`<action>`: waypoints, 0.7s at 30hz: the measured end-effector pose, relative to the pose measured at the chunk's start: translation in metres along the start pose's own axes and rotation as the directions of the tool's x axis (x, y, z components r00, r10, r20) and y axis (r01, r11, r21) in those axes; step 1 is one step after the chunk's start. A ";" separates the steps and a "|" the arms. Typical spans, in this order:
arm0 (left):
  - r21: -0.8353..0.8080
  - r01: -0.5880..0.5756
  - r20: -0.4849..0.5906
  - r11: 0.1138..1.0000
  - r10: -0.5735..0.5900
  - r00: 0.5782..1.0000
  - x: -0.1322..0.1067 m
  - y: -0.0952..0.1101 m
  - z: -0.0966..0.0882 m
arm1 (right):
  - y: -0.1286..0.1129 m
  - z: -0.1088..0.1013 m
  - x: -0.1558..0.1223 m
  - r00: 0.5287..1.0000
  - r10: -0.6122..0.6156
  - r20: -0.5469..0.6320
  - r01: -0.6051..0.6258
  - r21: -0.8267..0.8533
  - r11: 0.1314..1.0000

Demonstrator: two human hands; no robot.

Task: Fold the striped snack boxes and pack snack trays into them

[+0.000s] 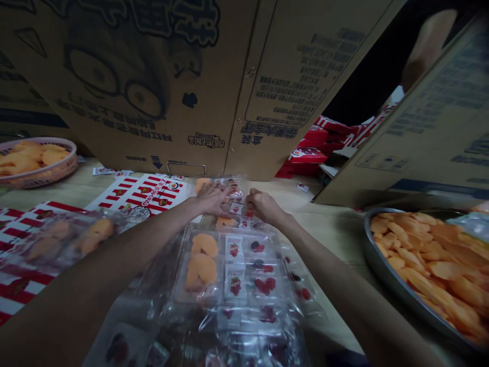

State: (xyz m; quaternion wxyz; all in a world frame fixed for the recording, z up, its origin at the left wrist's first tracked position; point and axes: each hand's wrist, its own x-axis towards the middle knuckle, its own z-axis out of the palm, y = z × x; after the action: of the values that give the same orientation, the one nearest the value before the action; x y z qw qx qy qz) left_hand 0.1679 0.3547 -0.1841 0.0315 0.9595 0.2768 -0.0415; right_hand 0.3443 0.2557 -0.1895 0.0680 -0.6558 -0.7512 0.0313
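A clear plastic tray [239,239] in front of me holds orange pieces [202,270], small printed sachets [235,279] and red and dark pieces [265,285] in separate compartments. Just beyond it lies a similar filled tray [237,186], partly covered by my hands. My left hand [214,199] rests on that far tray with its fingers spread. At its right side, my right hand [264,205] is closed, fingers curled in a pinch; what they grip is hidden. More filled clear trays [244,346] are stacked or overlapped nearer to me.
A large cardboard box [214,122] stands behind the trays, another box [420,137] at right. A metal bowl [369,229] of orange pieces is at right, a pink basket [57,171] at far left. Red-and-white striped sheets [145,193] lie left. Another person's arm [428,46] shows behind.
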 end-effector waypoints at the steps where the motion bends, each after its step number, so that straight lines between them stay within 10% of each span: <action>1: 0.016 -0.005 -0.001 1.000 0.005 1.000 0.000 0.000 0.000 | -0.002 0.001 -0.001 1.000 0.004 0.011 -0.004 0.000 1.000; 8: 0.190 -0.241 0.008 0.952 0.244 0.970 0.007 0.015 -0.007 | 0.011 -0.010 -0.009 0.996 0.042 -0.076 -0.039 0.044 0.998; 13: 0.197 -0.212 0.037 0.957 0.209 0.977 0.026 0.025 -0.013 | 0.018 -0.029 -0.025 0.960 0.020 -0.281 0.033 0.184 0.982; 21: 0.154 -0.053 -0.022 0.987 0.057 0.998 0.015 0.052 -0.037 | 0.016 -0.008 -0.024 0.999 -0.020 -0.043 0.021 0.025 0.999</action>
State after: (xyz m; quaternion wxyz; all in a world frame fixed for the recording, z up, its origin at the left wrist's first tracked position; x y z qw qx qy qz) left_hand 0.2107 0.3213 -0.1468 -0.0451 0.9668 0.2466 -0.0490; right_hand 0.3639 0.2336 -0.1856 0.0924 -0.6478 -0.7557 0.0261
